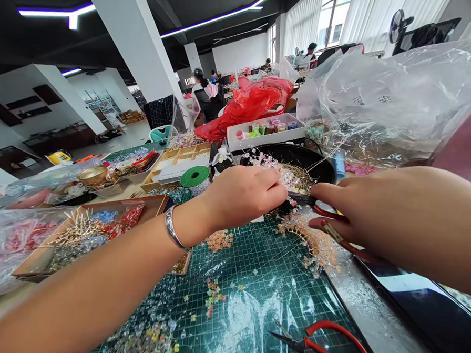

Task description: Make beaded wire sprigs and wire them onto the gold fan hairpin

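Workshop worktop, green mat (261, 283). Beaded wire headpiece (314, 244) at 12 o'clock: light, springy, fragile; I'd grip its band. Left hand (242, 195) fingers pinch beads; right hand (375, 215) fingers grip red pliers (331, 223).

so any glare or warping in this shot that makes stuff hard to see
Head view: wide-angle stretch bends the pillars and enlarges the forearms; ceiling light glares off the clear film on the green gridded cutting mat and the crinkled clear plastic bag; the left hand and right hand are sharp; the far room is soft.
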Motion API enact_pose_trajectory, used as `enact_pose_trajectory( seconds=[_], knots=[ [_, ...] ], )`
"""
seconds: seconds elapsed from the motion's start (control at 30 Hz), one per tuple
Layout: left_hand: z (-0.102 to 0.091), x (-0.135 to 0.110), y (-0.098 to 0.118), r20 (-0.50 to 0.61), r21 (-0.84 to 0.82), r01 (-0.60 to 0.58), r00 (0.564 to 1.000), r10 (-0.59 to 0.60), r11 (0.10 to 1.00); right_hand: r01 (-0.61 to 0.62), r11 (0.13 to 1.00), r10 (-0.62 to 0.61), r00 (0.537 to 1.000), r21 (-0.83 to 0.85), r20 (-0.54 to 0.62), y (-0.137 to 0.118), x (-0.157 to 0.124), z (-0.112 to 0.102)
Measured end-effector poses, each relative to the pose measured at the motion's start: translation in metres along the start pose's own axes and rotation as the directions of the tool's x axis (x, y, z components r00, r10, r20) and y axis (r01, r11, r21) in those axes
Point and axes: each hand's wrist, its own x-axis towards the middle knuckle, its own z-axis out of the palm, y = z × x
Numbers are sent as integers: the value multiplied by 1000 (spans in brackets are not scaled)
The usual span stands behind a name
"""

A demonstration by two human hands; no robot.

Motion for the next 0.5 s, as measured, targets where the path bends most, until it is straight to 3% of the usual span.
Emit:
enact_pose_trajectory(
  seconds=[0.17, 0.5],
  knots=[
    [11, 12, -12, 97, 4, 49, 994, -49, 999, -43, 995, 45, 999, -86, 25, 4, 19, -3],
    [40, 30, -34, 115, -64, 156, 982, -148, 986, -109, 993, 116, 980, -51, 160, 18, 60, 1]
  ],
)
